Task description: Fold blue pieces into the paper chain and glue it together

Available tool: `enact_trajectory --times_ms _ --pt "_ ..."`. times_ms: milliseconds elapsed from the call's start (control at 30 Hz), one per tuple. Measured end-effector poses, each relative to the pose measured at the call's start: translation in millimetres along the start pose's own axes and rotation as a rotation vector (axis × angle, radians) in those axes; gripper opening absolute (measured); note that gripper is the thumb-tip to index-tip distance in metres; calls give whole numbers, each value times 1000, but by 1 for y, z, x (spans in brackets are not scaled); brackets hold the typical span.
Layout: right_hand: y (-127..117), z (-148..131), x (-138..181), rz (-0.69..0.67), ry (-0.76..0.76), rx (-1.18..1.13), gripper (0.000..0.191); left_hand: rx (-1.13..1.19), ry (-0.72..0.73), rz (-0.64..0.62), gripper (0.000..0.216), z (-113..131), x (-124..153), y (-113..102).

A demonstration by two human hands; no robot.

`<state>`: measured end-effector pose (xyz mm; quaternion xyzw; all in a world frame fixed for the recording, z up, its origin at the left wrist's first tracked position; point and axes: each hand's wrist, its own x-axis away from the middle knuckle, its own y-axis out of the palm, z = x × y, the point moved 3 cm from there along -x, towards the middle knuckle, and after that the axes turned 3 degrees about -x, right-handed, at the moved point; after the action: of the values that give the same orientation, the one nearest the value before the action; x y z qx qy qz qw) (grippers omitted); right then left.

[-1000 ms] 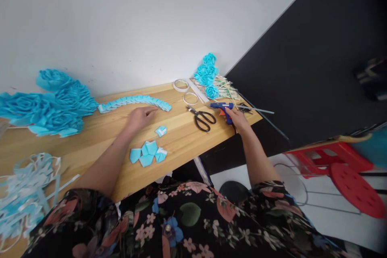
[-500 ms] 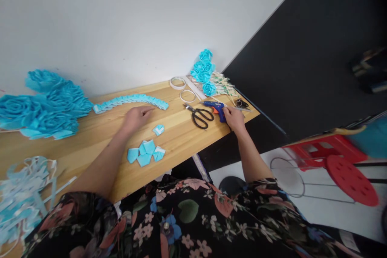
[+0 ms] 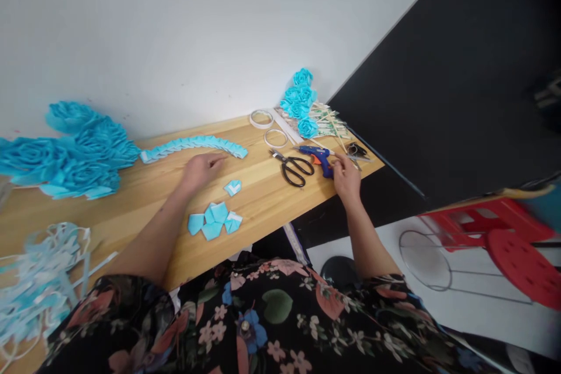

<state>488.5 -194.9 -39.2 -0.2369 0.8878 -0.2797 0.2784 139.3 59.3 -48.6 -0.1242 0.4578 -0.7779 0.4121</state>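
My left hand [image 3: 204, 172] hovers low over the table with its fingers curled and pressed together; whether anything is in them is hidden. Just beyond it curves a strip of overlapping folded blue pieces [image 3: 195, 143]. A single blue paper petal [image 3: 233, 187] lies to its right, and a small cluster of blue petals [image 3: 214, 220] is nearer to me. A blue glue gun [image 3: 316, 155] rests on its side. My right hand [image 3: 347, 180] is closed at its rear end, fingertips at the pale glue stick [image 3: 332, 153] that sticks out. Black-handled scissors [image 3: 293, 165] lie left of the gun.
Blue paper roses [image 3: 83, 152] stand at the left, and more roses [image 3: 298, 100] lie on wooden sticks [image 3: 328, 121] at the back right. Two tape rolls [image 3: 262, 119] sit near the wall. Ribbon scraps [image 3: 48, 280] heap at front left. A red stool [image 3: 523, 263] is off the right edge.
My right hand has slid slightly right, from the glue gun's handle to its rear end. My left hand keeps its place and shape. The whole view has shifted a little.
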Motion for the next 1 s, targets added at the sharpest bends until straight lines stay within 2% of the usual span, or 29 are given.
enact_trajectory --times_ms 100,167,233,367,500,600,733,900,1000 --pt "-3 -20 11 100 -95 -21 39 8 -4 -14 37 2 0 0" --pt "6 -42 22 64 -162 -88 36 -4 -4 -18 36 4 1 0" --pt "24 -72 35 -81 -279 -153 33 -20 14 -28 35 5 1 0" --pt "72 -139 60 -512 -612 -128 31 -52 37 -79 35 6 -1 1" --pt "108 -184 68 -805 -748 18 32 -60 1 -177 37 10 -5 -5" --pt "122 -196 64 -880 -745 126 34 -34 -39 -235 38 14 -4 -13" --pt "130 -194 61 -922 -726 111 26 31 -69 -244 42 16 7 -15" --pt "132 -187 62 -892 -656 42 13 47 -48 -214 42 14 13 -10" --pt "133 -182 59 -872 -572 -57 9 88 -70 -232 42 23 21 -17"
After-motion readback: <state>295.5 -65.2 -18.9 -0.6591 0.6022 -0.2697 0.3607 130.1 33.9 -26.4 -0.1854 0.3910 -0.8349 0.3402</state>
